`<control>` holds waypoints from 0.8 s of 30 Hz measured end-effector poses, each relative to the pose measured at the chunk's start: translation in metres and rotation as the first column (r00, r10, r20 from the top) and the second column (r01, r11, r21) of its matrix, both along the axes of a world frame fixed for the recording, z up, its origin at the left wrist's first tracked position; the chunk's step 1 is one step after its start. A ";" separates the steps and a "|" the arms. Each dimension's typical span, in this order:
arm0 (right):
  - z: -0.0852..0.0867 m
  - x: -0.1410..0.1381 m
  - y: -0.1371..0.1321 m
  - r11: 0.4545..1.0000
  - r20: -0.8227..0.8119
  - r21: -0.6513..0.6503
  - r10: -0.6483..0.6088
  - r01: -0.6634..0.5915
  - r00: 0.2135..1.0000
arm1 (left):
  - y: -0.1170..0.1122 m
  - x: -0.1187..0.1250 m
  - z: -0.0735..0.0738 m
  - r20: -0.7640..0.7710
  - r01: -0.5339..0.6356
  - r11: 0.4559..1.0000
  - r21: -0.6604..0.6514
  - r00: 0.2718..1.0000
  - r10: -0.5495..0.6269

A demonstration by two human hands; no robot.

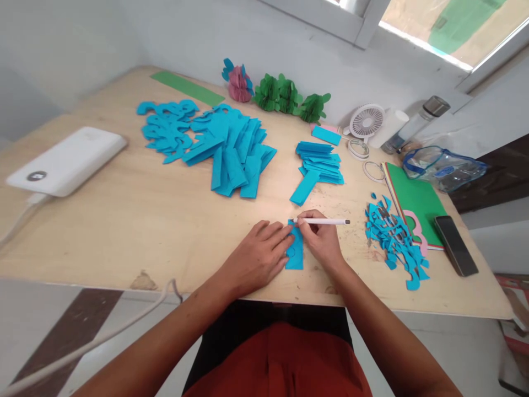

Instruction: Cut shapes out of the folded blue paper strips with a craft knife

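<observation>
A small strip of blue paper (295, 259) lies on the table near its front edge, with a faint curved line drawn on it. My left hand (263, 255) rests flat over the strip's left side, fingers stretched out and pressing it down. In my right hand (321, 238) is a white pen (330, 221), its tip at the top end of the strip. Beyond my hands sits a stack of folded blue strips (320, 162). Left of that is a bigger heap of blue paper pieces (235, 149), beside curvy blue cutouts (167, 129).
Blue scraps (392, 231) lie at right by a green sheet (419, 201), a pink cutout (416, 231) and a phone (455, 245). Behind are a small fan (366, 121), tape roll (357, 149), bottle (417, 124) and green paper crafts (285, 94). A power bank (68, 160) with cable sits left.
</observation>
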State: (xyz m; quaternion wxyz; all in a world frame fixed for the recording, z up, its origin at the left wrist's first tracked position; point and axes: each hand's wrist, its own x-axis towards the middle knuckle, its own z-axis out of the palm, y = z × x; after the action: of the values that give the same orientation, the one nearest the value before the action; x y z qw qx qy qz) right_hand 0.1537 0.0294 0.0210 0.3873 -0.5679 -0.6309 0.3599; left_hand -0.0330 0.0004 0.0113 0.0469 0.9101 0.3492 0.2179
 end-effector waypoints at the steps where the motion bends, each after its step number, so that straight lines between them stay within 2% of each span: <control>1: -0.001 0.000 0.000 1.000 0.009 0.000 0.001 -0.001 1.000 | 0.000 0.000 0.000 0.000 0.001 1.000 0.000 1.000 -0.001; 24: -0.002 0.000 0.000 1.000 0.049 -0.024 0.005 -0.003 0.999 | 0.000 0.000 -0.001 -0.001 0.001 1.000 0.030 1.000 -0.001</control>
State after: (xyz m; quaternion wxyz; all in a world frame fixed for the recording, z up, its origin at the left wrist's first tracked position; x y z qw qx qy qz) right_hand 0.1535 0.0289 0.0189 0.3642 -0.5798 -0.6369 0.3543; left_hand -0.0328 0.0001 0.0103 0.0332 0.9110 0.3456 0.2226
